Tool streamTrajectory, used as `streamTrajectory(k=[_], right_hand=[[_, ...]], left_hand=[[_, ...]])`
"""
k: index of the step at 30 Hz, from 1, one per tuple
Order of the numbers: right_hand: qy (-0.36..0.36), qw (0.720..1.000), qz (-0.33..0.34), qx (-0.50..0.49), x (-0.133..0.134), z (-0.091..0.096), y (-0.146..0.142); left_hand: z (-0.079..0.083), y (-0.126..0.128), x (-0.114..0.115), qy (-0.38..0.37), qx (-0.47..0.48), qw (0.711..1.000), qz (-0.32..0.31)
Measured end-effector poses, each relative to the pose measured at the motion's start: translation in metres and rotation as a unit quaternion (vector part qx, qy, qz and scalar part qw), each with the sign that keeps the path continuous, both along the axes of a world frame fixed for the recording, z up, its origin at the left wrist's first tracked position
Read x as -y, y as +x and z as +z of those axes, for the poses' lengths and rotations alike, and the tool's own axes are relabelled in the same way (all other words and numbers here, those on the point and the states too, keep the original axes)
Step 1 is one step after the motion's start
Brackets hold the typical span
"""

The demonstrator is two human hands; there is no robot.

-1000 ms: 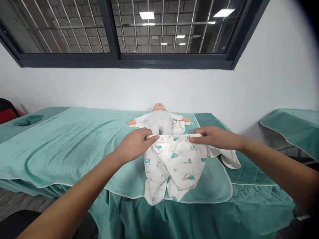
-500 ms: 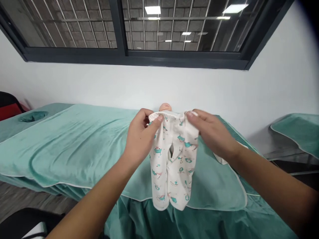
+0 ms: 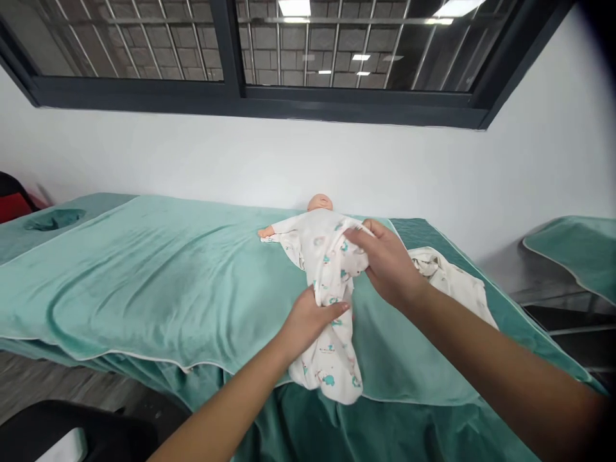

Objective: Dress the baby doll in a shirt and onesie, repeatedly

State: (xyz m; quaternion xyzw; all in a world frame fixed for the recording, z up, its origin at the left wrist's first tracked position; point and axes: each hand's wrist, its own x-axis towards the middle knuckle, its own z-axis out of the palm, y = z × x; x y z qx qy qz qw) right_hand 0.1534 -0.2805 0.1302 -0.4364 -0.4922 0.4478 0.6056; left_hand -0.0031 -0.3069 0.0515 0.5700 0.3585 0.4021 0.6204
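Currently in hand: printed trousers [image 3: 332,340], white with small green motifs, gathered and held up on the near side of the doll [image 3: 308,224], lower ends hanging by the near edge of the bed [image 3: 110,202].
Left hand [image 3: 310,324]: closed on the cloth partway down, thumb across its front, nearer the camera than the doll.
Right hand [image 3: 385,256]: finger and thumb closed on the upper part, just beside the doll's torso at the right of the view.
Progress: judged midway; the trousers are lifted and bunched, neither spread flat nor seen on the doll's legs.
Done by the doll: one arm shows in a white sleeve, laid out over printed cloth [image 3: 291,247]; how far that cloth runs beneath the body cannot be told.
Blocked from sight: the trousers cover the doll's lower body, and the hands and cloth hide its other arm.
White garment [image 3: 455,282]: rumpled, right of the doll, partly behind the right forearm [image 3: 471,346].
Mint blanket [image 3: 158,269]: under the doll, reaching far to its left.
Window [image 3: 356,106]: barred, on the wall [image 3: 192,157] above and beyond the doll.
Black seat [image 3: 115,427]: low, well left of the doll, bearing a white object [image 3: 67,446], too cropped to name.
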Motion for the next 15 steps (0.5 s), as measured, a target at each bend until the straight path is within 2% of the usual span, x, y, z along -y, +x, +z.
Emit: streamTrajectory(k=[2,3,5,6,8,10,12,15], right_hand=[[0.000,0.999,-0.021,-0.045,-0.009,-0.002,0.005],[-0.005,0.998,-0.036,-0.050,-0.014,-0.007,0.007],[-0.021,0.996,-0.081,-0.027,-0.020,-0.025,0.010],[-0.032,0.994,-0.107,-0.002,-0.022,-0.037,0.010],[-0.060,0.987,-0.137,0.065,-0.024,-0.064,0.008],[-0.073,0.981,-0.140,0.117,-0.024,-0.088,0.003],[-0.044,0.977,-0.148,0.148,-0.027,-0.102,-0.001],[0.046,0.963,-0.169,0.206,-0.040,-0.108,0.000]], left_hand=[[-0.009,-0.002,0.003,-0.002,-0.015,1.000,0.000],[-0.011,-0.004,0.003,0.015,-0.018,0.999,0.029],[-0.010,-0.011,-0.003,0.079,-0.031,0.987,0.136],[-0.008,-0.016,-0.009,0.113,-0.042,0.972,0.202],[-0.007,-0.026,-0.026,0.168,-0.060,0.927,0.329],[-0.008,-0.035,-0.048,0.174,-0.056,0.892,0.413],[-0.013,-0.043,-0.072,0.124,-0.033,0.888,0.441],[-0.021,-0.048,-0.099,0.056,-0.059,0.909,0.408]])
